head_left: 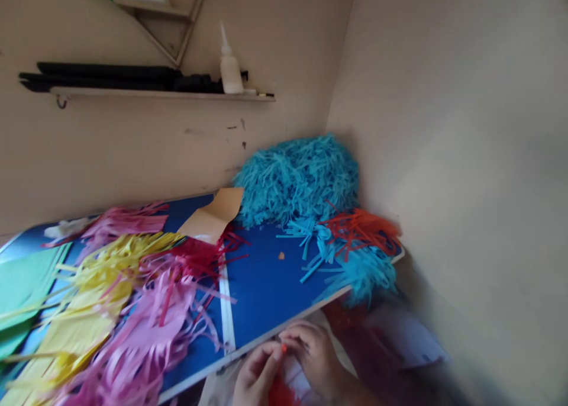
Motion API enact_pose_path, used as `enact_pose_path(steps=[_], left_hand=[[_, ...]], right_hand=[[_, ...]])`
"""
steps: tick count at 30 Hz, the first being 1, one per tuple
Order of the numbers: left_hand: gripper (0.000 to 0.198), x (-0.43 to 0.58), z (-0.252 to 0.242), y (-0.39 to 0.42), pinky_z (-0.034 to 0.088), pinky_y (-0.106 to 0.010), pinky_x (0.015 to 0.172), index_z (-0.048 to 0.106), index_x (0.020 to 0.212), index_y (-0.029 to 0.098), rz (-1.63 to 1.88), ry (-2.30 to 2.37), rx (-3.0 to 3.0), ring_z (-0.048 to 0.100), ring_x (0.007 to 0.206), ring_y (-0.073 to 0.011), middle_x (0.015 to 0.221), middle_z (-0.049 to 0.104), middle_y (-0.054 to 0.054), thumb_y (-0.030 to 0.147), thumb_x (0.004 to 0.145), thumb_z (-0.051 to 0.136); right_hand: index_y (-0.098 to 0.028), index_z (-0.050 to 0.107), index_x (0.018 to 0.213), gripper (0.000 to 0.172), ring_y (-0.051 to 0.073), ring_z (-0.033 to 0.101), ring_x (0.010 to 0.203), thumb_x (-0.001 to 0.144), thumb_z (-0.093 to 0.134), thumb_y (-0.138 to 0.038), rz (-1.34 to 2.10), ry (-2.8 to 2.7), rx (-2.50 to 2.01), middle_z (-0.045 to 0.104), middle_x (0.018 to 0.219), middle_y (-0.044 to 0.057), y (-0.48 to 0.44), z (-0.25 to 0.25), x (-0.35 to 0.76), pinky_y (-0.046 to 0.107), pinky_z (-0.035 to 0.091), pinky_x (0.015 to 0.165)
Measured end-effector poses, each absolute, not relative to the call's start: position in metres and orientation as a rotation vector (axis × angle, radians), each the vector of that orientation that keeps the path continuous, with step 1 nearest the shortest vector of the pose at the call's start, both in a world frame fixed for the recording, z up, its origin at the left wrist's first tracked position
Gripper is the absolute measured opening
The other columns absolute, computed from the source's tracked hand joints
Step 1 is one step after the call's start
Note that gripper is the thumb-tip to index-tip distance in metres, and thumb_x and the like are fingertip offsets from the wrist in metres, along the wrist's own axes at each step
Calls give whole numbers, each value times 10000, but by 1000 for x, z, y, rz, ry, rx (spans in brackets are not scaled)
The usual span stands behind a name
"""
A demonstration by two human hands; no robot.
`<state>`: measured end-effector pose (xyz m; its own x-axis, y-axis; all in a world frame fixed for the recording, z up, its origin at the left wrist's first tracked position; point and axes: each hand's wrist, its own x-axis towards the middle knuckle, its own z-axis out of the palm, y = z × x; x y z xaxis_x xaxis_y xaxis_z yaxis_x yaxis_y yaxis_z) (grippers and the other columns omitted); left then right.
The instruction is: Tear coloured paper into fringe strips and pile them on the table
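Observation:
My left hand (255,373) and my right hand (315,355) meet below the near edge of the blue table (266,287). Both have their fingers curled and pinched together around a small piece of red-orange paper (283,348). More red paper (279,394) shows under my left hand at the bottom edge. The picture is blurred there, so the exact grip is hard to read.
Fringed paper lies on the table: pink (151,323), yellow (102,276), dark red (199,255), turquoise heap (302,178), orange-red (364,228). Tan card (215,216) and green sheets (26,282) lie at left. A wall shelf (160,93) carries a white glue bottle (231,68). Walls close in behind and at right.

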<state>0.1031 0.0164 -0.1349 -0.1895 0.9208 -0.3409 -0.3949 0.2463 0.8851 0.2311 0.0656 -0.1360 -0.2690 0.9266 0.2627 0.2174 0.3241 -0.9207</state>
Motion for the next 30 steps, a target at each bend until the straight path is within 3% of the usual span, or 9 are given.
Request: enact_pose_path(steps=[3,6,10,14,26,30], left_hand=[[411,106,-127,13,334,-175,519,670,692,171,1298,1209,462,424,533,-76,582,519,37,542,605,825],[420,107,-122,11,305,-167,489,646,696,156,1313,1201,409,400,504,-60,565,511,48,533,623,818],[390,102,-119,12,432,-200,581,678,727,151,1385,1347,601,539,608,-120,632,612,-1,526,684,777],[382,99,-117,13,508,-258,648,715,765,155,1357,1409,749,617,677,-182,673,660,-34,532,714,743],[271,96,-105,12,516,-250,624,716,760,201,1367,1591,1234,653,672,-181,728,700,-47,431,858,610],[220,96,-107,10,508,-247,625,702,775,207,1351,1645,1459,650,671,-173,724,691,-46,351,888,579]], right_hand=[[-225,749,797,198,188,655,757,893,606,-322,1090,-1706,-1029,715,787,48,67,-134,230,267,492,713],[-199,721,717,214,173,622,664,838,660,-364,1341,-1485,-1106,685,690,34,69,-128,231,258,478,651],[-171,724,729,275,144,568,565,760,730,-444,1641,-1163,-1139,637,585,10,65,-115,232,240,459,585],[-165,739,760,316,149,578,599,742,751,-480,1633,-1198,-1144,665,650,27,58,-108,230,248,473,608],[-174,733,803,282,179,625,698,802,714,-456,1603,-1288,-1106,700,760,47,55,-118,235,262,500,667],[-196,732,804,217,198,642,775,852,674,-399,1426,-1448,-1082,697,804,54,53,-116,237,281,511,739]])
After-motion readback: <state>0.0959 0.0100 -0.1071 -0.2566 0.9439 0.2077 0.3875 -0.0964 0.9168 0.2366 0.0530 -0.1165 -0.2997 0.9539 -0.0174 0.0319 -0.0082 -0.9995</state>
